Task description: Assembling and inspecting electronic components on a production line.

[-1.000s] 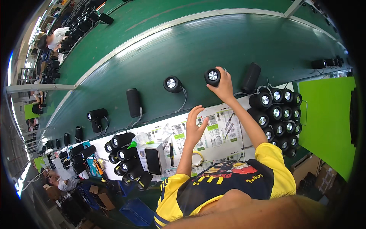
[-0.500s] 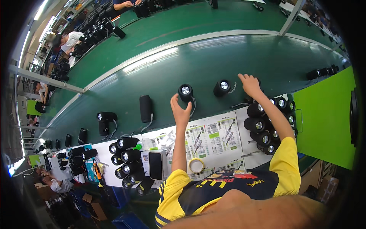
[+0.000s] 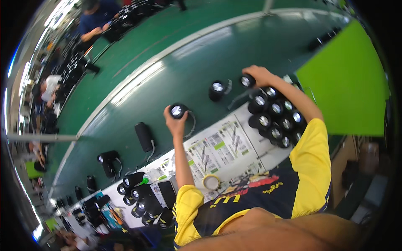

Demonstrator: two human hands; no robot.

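Note:
Gripped in my left hand (image 3: 175, 124) is a black cylindrical speaker (image 3: 178, 110), upright, its silver disc facing up and a grey cord loop hanging at its right. Thumb and fingers lie round its near side. Farther right, my right hand (image 3: 259, 75) closes round another black speaker with a silver disc (image 3: 247, 81), beside a packed group of speakers (image 3: 275, 109). Between the two hands a third speaker (image 3: 217, 90) stands on the green surface, untouched, its cord to the right. A plain black speaker (image 3: 144, 137) lies left of my left hand.
Printed sheets (image 3: 217, 144) cover the near bench, with a roll of tape (image 3: 211, 182) on them. A dark-screened phone (image 3: 168, 193), a green-capped bottle (image 3: 150, 176) and more speakers (image 3: 142, 196) sit left. A bright green panel (image 3: 343, 83) rises at right. Co-workers (image 3: 98, 19) are across the line.
My left hand has closed on the speaker it was reaching toward. My right hand has come down onto a speaker beside the group. The whole view has tilted and shifted.

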